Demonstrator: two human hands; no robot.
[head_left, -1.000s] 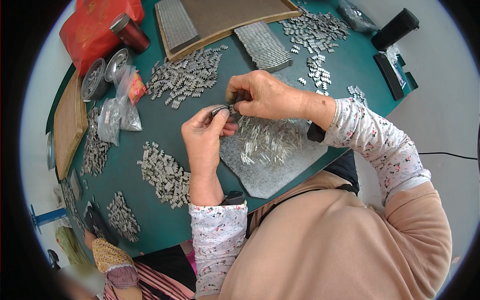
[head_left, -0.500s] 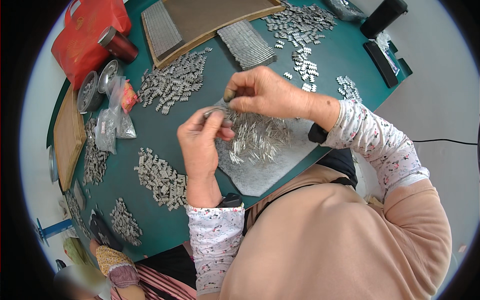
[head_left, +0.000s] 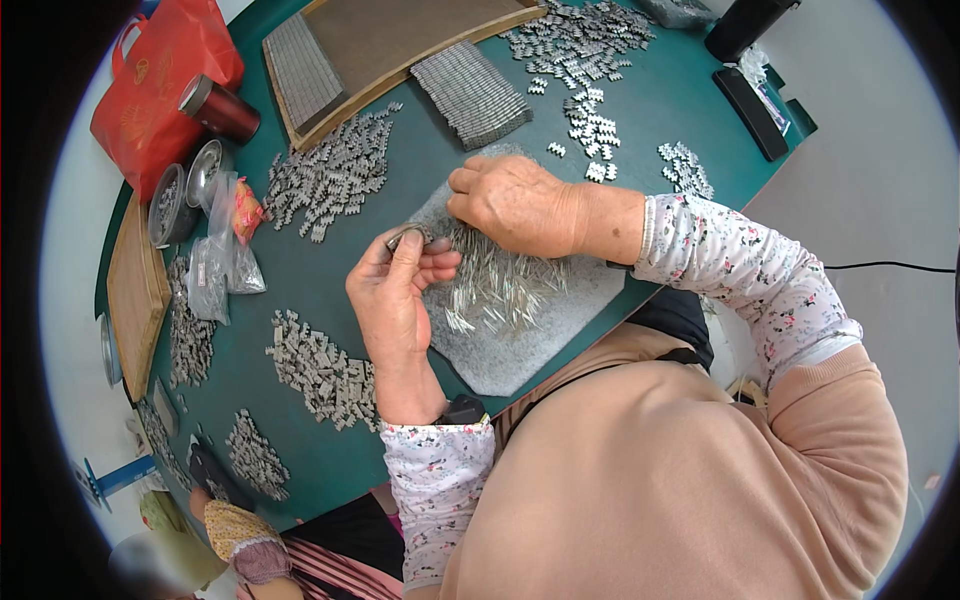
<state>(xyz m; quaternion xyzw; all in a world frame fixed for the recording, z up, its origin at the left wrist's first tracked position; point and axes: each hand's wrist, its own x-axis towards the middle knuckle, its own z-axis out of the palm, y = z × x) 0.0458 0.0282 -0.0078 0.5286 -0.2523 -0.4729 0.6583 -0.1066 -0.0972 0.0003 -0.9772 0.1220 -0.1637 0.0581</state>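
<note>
While our left hand pinches a small piece between thumb and forefinger, above the left edge of the mat, we would do well to hold it firmly but without squeezing, so that it cannot roll. The lower fingers curl loosely, leaving the far side of the piece free to reach. Our right hand is bent over the far edge of the pins, its fingertips turned under; we cannot tell whether they pinch anything. We should take one pin at a time, by its end, and bring it in straight, since a slanted one would likely catch or slip. Keeping both wrists low over the mat ought to help, as anything dropped would land among the pins.

The pins look thin, straight and bright, lying in a loose tangle on the pale grey mat. What shows of the piece is dark and metallic, mostly covered by our thumb, so its full shape is hidden. To the left, on the green bench, we see a heap of blocky grey links; farther off are a notched heap, a ribbed stack and a wooden tray.
</note>
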